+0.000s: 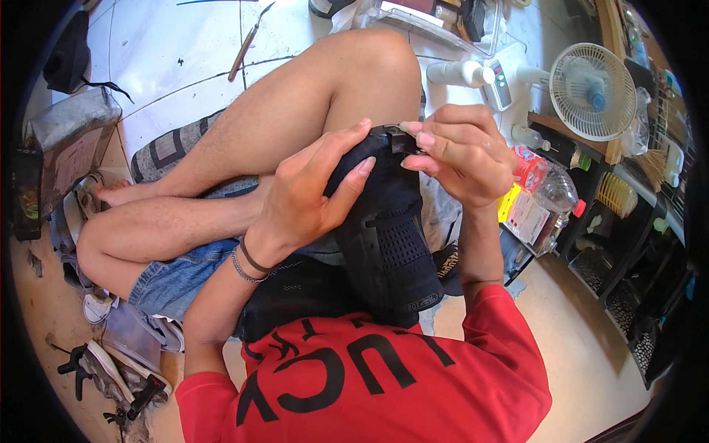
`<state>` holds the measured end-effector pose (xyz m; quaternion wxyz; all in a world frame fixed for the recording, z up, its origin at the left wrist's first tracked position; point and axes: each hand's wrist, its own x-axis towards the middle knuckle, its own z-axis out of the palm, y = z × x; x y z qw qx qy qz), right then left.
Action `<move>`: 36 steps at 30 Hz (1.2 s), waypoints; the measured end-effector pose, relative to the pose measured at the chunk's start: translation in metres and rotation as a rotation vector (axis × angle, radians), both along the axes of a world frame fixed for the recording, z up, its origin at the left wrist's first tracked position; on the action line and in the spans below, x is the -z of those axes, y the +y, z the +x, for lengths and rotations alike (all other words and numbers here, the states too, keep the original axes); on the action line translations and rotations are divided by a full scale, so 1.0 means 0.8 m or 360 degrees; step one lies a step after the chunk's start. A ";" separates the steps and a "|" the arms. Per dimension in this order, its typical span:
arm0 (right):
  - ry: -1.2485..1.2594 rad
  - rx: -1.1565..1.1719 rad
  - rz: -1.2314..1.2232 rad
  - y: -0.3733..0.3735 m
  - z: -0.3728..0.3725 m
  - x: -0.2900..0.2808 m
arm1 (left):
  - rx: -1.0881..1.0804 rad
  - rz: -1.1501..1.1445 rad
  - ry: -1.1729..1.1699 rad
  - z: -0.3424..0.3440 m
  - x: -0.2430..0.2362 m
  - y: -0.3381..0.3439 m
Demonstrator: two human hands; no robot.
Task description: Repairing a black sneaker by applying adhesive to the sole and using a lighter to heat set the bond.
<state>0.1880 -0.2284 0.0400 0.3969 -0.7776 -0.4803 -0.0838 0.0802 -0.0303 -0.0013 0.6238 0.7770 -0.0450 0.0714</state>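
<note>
A black shoe with a perforated mesh panel stands lengthwise over my lap, one end up by my raised knee. My left hand grips the upper part of it from the left, thumb and fingers around its edge. At its top end, a small dark flap sticks out beside my right hand. My right fingertips are pinched together there; what lies between them is too small to make out. Under my left forearm, a second black item rests on my lap, partly hidden.
A white fan stands at the far right, near a white bottle and a clear plastic bottle. On the tiles lies a thin wooden-handled tool. Shoes with black clamps lie at the lower left. A dark shelf borders the right.
</note>
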 end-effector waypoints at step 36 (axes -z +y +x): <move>0.0394 0.0327 -0.0311 -0.023 -0.014 -0.062 | 0.0027 0.0062 -0.0122 0.002 -0.025 -0.015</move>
